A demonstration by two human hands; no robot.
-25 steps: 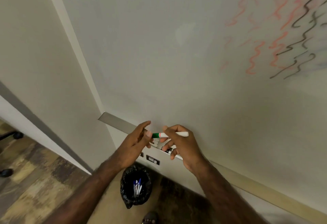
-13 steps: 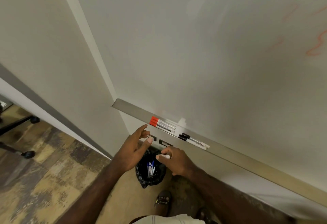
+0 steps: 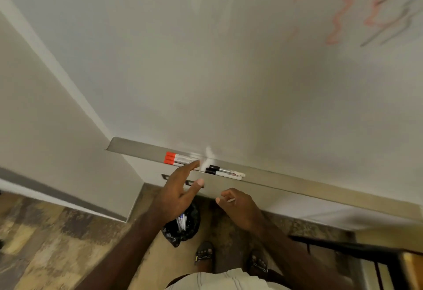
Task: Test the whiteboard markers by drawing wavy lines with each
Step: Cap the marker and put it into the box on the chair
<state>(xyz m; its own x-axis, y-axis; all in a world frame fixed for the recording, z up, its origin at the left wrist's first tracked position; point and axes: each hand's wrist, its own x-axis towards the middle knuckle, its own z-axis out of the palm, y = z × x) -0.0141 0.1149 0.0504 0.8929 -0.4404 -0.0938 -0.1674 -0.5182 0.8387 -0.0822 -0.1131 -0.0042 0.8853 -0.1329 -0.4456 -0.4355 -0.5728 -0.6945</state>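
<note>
Two red-capped markers (image 3: 176,158) and two black-capped markers (image 3: 225,172) lie on the metal tray (image 3: 137,150) under the whiteboard (image 3: 229,72). Red and dark wavy lines (image 3: 338,15) show at the board's upper right. My left hand (image 3: 178,189) is spread with straight fingers, its fingertips just in front of the red markers and holding nothing. My right hand (image 3: 242,209) hangs lower, below the tray, fingers curled round a white marker (image 3: 231,200) of which only a sliver shows.
A black-lined bin (image 3: 183,228) holding several markers stands on the floor under my left hand. Wall sockets (image 3: 190,183) sit below the tray. My sandalled feet (image 3: 204,255) are close to the bin. Dark furniture (image 3: 354,250) stands at the lower right.
My right hand dropped from the tray to below it with the green-capped marker. My left hand let go of the marker's end and rose toward the red markers. The view tilted down.
</note>
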